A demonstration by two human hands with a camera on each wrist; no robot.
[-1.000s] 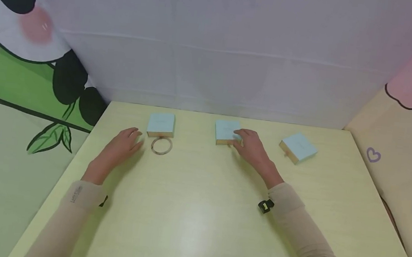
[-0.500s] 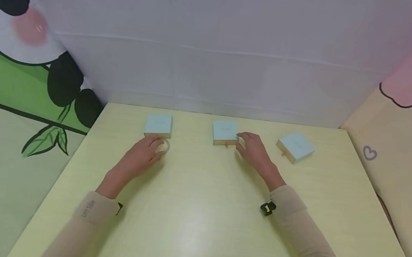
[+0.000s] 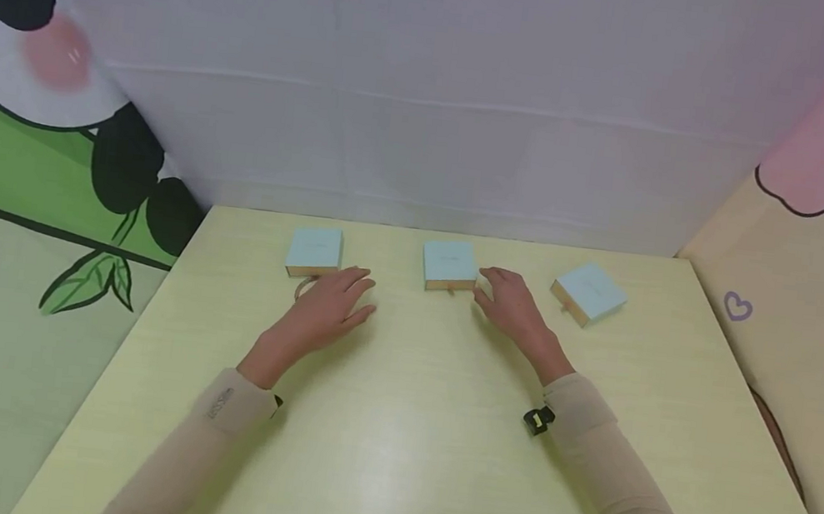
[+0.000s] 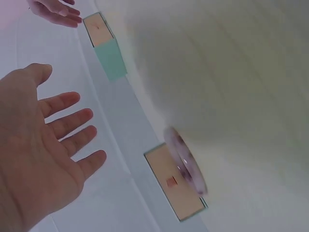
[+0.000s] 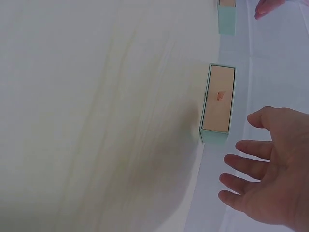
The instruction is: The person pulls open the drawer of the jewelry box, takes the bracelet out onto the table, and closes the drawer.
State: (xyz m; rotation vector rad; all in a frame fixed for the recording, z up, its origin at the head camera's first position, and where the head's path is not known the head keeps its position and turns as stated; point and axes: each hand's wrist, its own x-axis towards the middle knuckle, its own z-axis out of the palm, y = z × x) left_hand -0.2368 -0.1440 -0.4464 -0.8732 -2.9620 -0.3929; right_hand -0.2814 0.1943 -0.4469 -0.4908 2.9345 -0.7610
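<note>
My left hand (image 3: 324, 306) hovers with extended fingers over the front of the left pale blue drawer box (image 3: 315, 248), holding nothing. Partly hidden beneath it in the head view lies a bangle (image 4: 188, 164), whitish with dark reddish patches, in front of that box's peach drawer front (image 4: 171, 181) with its small pull tab. My right hand (image 3: 515, 308) has its fingers loosely spread and nothing in them. Its fingertips are right at the right side of the middle pale blue drawer box (image 3: 449, 263), whose tab (image 5: 220, 95) faces the front edge.
A third pale blue drawer box (image 3: 589, 294) sits turned at an angle on the right of the light wooden table (image 3: 394, 423). Behind the table hangs a white cloth (image 3: 423, 149), with painted panels at both sides.
My left hand has moved rightward from beside the left box, passing over the bangle. My right hand has come off the middle box's top and drawn slightly right.
</note>
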